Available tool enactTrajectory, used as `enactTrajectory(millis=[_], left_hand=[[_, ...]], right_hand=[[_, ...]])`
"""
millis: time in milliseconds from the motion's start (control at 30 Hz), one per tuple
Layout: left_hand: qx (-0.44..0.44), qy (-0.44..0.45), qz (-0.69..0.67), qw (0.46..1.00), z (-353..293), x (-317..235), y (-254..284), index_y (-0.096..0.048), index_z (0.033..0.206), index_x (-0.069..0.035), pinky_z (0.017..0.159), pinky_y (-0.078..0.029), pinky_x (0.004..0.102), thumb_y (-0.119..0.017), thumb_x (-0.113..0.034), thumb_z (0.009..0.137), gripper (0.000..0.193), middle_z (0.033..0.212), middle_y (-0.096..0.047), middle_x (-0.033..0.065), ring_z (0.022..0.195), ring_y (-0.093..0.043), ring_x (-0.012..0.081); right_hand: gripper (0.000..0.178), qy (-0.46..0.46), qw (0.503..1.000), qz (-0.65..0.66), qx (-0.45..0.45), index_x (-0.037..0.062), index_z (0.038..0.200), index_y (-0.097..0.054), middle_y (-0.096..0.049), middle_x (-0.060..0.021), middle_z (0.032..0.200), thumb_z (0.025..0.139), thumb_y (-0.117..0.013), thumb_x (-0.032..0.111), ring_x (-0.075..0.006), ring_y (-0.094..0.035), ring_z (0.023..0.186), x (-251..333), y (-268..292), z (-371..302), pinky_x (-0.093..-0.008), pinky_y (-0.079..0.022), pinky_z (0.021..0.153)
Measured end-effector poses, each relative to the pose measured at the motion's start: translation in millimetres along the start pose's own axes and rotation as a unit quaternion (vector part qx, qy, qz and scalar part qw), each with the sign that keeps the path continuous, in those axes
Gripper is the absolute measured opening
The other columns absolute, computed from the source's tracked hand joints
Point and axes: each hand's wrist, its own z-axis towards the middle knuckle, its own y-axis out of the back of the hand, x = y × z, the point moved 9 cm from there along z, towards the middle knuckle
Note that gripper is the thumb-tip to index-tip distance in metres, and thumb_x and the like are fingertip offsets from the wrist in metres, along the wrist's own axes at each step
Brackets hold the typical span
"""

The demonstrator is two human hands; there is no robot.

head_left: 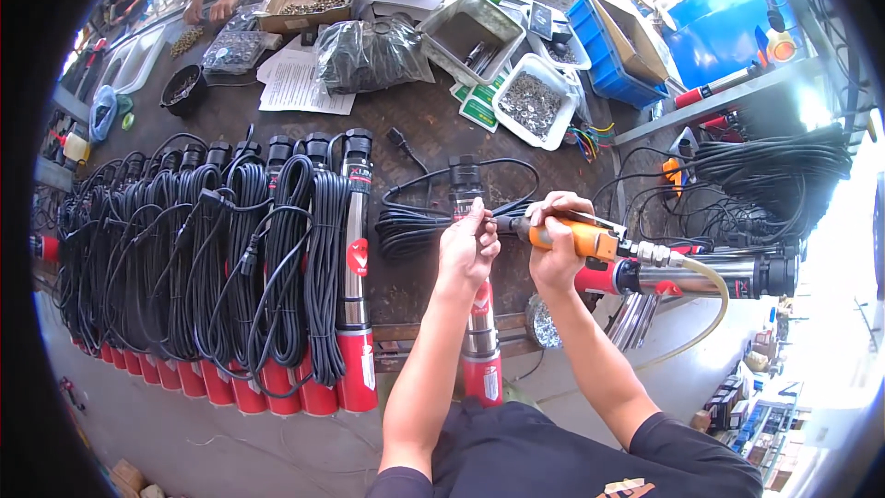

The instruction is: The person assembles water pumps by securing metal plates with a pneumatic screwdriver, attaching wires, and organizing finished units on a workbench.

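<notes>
My right hand is wrapped round an orange air screwdriver, which lies level with its tip pointing left. A pale air hose runs from its rear end. My left hand is pinched closed at the tool's tip; whatever its fingers hold is too small to make out. Below both hands stretches a submersible pump, steel with a red lower end and a black top, partly hidden by my left hand and forearm. Its coiled black cable rests at its left side.
Several finished-looking pumps with coiled cables stand in a row at left. Farther back are a white tray of small metal parts, a metal bin and a blue crate. More pumps lie at right. Another person's hands work at far left.
</notes>
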Motion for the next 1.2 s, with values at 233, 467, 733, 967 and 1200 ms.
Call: enactTrajectory(millis=[233,467,733,967,1200], left_hand=[[0.006,0.013,-0.057,0.998,-5,7,-2,-0.062,0.095,-0.003,0.049,-0.037,0.022,-0.059,-0.029,0.103,0.027,0.073,-0.058,0.001,0.058,-0.049,0.0086],[-0.098,0.017,-0.044,0.994,6,13,-1,-0.06,0.093,-0.006,0.04,-0.027,0.0203,-0.062,-0.031,0.102,0.027,0.068,-0.05,-0.0012,0.048,-0.036,0.0058],[-0.028,0.014,-0.052,0.998,16,6,-6,-0.058,0.091,-0.004,0.039,-0.024,0.0207,-0.063,-0.033,0.101,0.03,0.063,-0.043,-0.0042,0.046,-0.03,0.0056],[-0.09,-0.03,-0.082,0.992,13,10,-5,-0.06,0.096,-0.004,0.041,-0.02,0.0246,-0.056,-0.027,0.105,0.025,0.057,-0.03,-0.0064,0.045,-0.023,0.0069],[-0.039,-0.001,-0.164,0.986,22,3,-12,-0.063,0.102,0.004,0.042,-0.018,0.0257,-0.043,-0.01,0.101,0.024,0.058,-0.024,-0.0065,0.046,-0.021,0.0083]], right_hand=[[0.022,0.019,1.0,0.007,-0.002,0.003,0.101,-0.053,-0.052,-0.0112,0.094,0.079,-0.056,0.001,-0.0189,-0.054,0.076,5,-2,1,-0.0361,-0.046,0.073],[0.021,0.037,0.998,-0.035,0.037,0.0033,0.101,-0.051,-0.052,-0.0116,0.096,0.081,-0.055,-0.001,-0.019,-0.055,0.077,-1,-9,2,-0.0356,-0.048,0.076],[0.02,0.025,0.998,0.012,0.054,0.0044,0.104,-0.049,-0.051,-0.0104,0.1,0.086,-0.052,-0.004,-0.018,-0.058,0.08,-14,-1,10,-0.0361,-0.051,0.079],[0.023,0.03,0.997,0.001,0.066,0.0048,0.104,-0.048,-0.052,-0.0103,0.1,0.085,-0.051,-0.008,-0.0176,-0.058,0.081,-22,-4,9,-0.035,-0.051,0.079],[0.023,0.011,0.999,-0.029,0.044,0.0044,0.103,-0.051,-0.053,-0.0112,0.098,0.083,-0.05,-0.007,-0.0188,-0.056,0.081,-44,1,25,-0.0366,-0.048,0.081]])
